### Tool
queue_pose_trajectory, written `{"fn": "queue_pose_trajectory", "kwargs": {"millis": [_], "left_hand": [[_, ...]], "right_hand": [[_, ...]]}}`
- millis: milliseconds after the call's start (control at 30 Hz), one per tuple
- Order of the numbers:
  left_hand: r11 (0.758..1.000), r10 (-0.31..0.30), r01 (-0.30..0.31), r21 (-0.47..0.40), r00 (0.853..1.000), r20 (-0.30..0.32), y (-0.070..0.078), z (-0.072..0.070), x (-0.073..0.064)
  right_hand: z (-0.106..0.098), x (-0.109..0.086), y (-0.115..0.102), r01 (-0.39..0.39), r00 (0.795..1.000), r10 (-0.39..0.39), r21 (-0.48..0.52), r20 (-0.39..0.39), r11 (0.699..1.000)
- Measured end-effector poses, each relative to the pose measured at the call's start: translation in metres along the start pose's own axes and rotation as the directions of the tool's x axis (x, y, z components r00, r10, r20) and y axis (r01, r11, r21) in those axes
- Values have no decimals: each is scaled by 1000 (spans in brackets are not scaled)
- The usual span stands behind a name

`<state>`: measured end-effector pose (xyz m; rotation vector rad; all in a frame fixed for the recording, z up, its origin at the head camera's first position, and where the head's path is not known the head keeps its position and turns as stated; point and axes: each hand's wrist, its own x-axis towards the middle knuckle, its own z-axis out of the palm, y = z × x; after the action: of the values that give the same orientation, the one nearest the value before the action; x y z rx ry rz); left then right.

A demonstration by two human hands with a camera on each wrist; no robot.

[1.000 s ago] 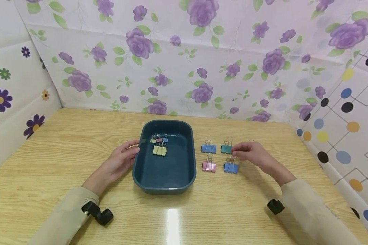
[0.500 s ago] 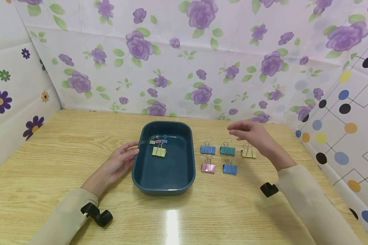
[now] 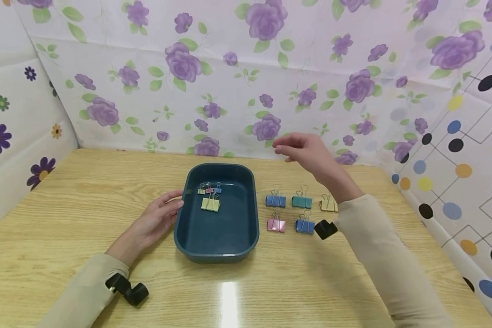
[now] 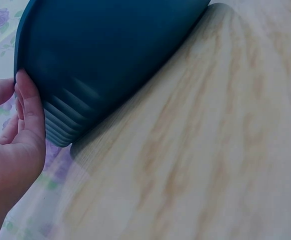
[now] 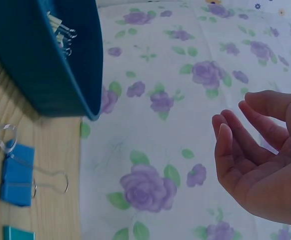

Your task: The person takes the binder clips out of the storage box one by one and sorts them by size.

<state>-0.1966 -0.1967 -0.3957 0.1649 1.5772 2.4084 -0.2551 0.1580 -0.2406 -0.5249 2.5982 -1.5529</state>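
Observation:
My left hand [image 3: 157, 218] rests against the left side of a dark blue tray [image 3: 217, 257], fingertips touching it near the rim; in the left wrist view the fingers [image 4: 33, 112] lie along its outer wall. Inside the tray sit a large yellow binder clip [image 3: 210, 204] and three small ones: yellow [image 3: 201, 192], pink [image 3: 209, 190] and blue [image 3: 218, 191]. My right hand [image 3: 305, 152] is raised behind the loose clips, right of the tray. Its fingers are loosely bent, and the right wrist view shows nothing between them.
Right of the tray lie a blue clip [image 3: 276, 201], a teal clip [image 3: 302, 202], a yellow clip [image 3: 329, 206] partly behind the right forearm, a pink clip [image 3: 276, 225] and another blue clip [image 3: 304, 226]. A flowered cloth [image 3: 225, 91] hangs at the table's back edge.
My right hand has risen from near the teal clip and moved left and away toward the back cloth, uncovering the yellow clip. My left hand stays at the tray.

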Motion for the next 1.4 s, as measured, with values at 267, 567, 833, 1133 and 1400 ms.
{"fn": "queue_pose_trajectory", "kwargs": {"millis": [267,567,833,1133,1400], "left_hand": [[1000,9,-9,-11,1000,2,0,-2,-2],[1000,12,-12,2,1000,-5,-1,-2,-1],[1000,4,-4,13,1000,-8,-1,0,0],[1000,2,-2,-7,1000,-6,-2,0,0],[1000,-4,4,3,1000,-17,-1,0,-1]], "right_hand": [[23,20,-20,52,998,-54,73,21,996],[58,42,-28,72,997,-75,87,32,994],[103,52,-16,-6,999,1,159,32,987],[138,64,-4,-68,997,73,219,-14,973],[151,62,12,-178,984,168,198,65,964]]}}
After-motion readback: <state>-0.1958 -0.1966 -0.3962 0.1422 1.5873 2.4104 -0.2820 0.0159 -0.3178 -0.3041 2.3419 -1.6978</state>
